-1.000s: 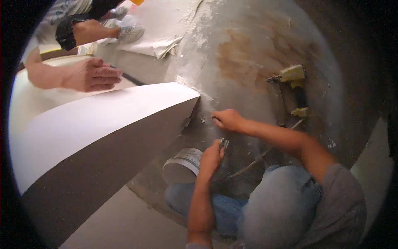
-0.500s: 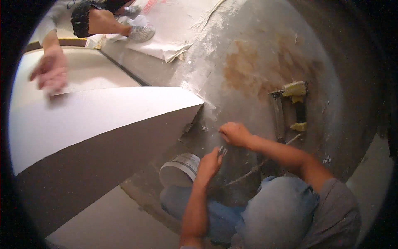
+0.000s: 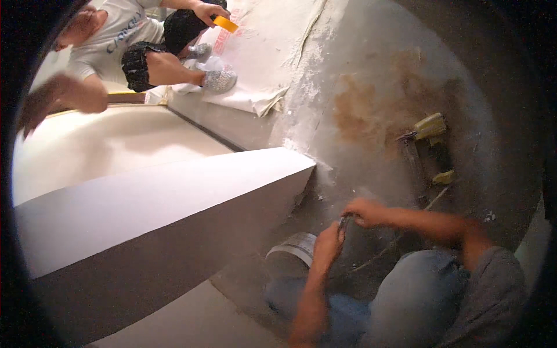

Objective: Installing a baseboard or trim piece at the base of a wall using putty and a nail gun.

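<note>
My left hand (image 3: 328,245) is closed round a small grey metal tool (image 3: 346,221), whose exact kind I cannot make out. Against its upper end press the fingers of my right hand (image 3: 364,212), bent and closed. Both hands meet above the floor, in front of my bent knee in blue jeans (image 3: 418,284). A white bucket (image 3: 297,246) is beside my left hand, partly hidden by it. Farther off on the right, a yellow and black nail gun (image 3: 430,127) lies on the floor.
A large white boxed panel (image 3: 174,188) with a dark side face fills the left. Beyond it, a co-worker squats by white sheeting (image 3: 261,58), a yellow-orange object (image 3: 225,24) in one hand. The co-worker's other hand is blurred. Brown stains mark the floor; a thin hose (image 3: 435,199) runs across it.
My right hand has come to the tool in my left hand; they were apart. The view has shifted, bringing in more of the co-worker, whose blurred hand has moved off the panel.
</note>
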`<act>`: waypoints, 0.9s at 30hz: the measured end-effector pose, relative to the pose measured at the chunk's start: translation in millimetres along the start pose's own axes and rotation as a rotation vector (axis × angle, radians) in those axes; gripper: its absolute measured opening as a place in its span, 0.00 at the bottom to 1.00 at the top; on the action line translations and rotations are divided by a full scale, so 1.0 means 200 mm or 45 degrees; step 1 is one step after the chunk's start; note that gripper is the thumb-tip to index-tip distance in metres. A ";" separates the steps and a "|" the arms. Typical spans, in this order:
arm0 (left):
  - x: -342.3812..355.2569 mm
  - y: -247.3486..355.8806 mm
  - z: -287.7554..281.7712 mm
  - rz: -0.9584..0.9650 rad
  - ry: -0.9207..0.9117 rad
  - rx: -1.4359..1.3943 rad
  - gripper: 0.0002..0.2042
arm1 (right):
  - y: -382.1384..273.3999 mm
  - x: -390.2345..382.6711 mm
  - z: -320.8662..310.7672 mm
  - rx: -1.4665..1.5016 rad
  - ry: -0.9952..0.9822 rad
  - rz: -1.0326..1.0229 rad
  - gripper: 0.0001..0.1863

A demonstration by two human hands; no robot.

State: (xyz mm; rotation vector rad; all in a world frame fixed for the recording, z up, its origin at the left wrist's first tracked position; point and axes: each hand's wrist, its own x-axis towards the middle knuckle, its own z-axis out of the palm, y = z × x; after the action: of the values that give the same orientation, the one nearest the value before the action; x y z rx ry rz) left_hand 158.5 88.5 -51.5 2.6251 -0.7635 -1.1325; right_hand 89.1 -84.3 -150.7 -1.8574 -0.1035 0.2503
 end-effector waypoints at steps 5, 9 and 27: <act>0.01 -0.03 0.02 -0.041 0.000 -0.020 0.12 | -0.04 -0.06 -0.01 0.130 0.054 -0.038 0.17; -0.01 0.00 0.02 -0.010 0.009 -0.133 0.14 | -0.03 -0.05 0.01 0.047 0.110 -0.093 0.14; -0.03 0.15 -0.06 -0.078 -0.015 -0.227 0.10 | 0.02 -0.06 -0.04 0.581 0.139 0.046 0.13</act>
State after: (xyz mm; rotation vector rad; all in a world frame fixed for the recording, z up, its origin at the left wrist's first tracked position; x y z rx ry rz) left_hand 152.7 66.0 -28.7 2.5111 -0.5597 -1.1744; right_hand 79.0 -94.6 -151.1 -1.4157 0.0599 0.1788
